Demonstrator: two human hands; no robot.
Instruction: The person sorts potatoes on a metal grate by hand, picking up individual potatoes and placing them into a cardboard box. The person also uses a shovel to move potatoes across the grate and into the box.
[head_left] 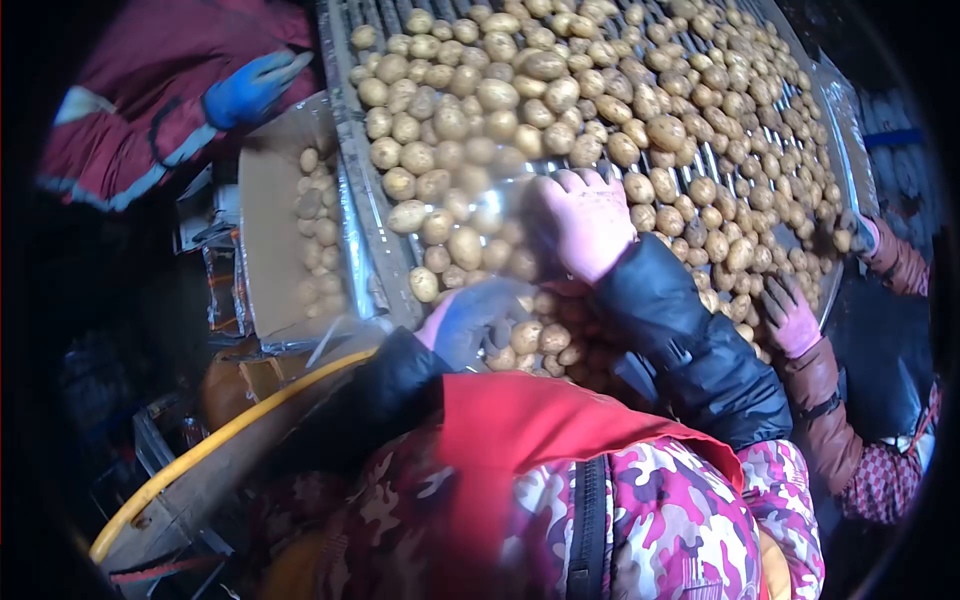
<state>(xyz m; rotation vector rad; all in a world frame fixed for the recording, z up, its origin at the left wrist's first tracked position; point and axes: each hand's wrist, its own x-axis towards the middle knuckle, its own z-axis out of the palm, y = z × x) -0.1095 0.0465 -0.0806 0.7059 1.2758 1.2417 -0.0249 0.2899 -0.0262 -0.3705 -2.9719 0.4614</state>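
Many potatoes (497, 95) cover a slatted sorting table (375, 230) in front of me. My right hand (588, 225), in a pink glove with dirty fingertips, reaches palm down over them. Its fingers are slightly apart and bent downward, with no held potato showing. Closer to my body, my left hand (475, 320) wears a pink and grey-blue glove. It is smeared by motion beside a pile of potatoes (540, 345) at the near edge. Whether it holds one cannot be made out.
At left, a cardboard-sided box (270, 220) holds potatoes, near a co-worker's blue-gloved hand (255, 88). Another co-worker's pink-gloved hand (790, 318) touches potatoes at right; that person's other hand holds one. A yellow rail (215, 440) curves along my left side.
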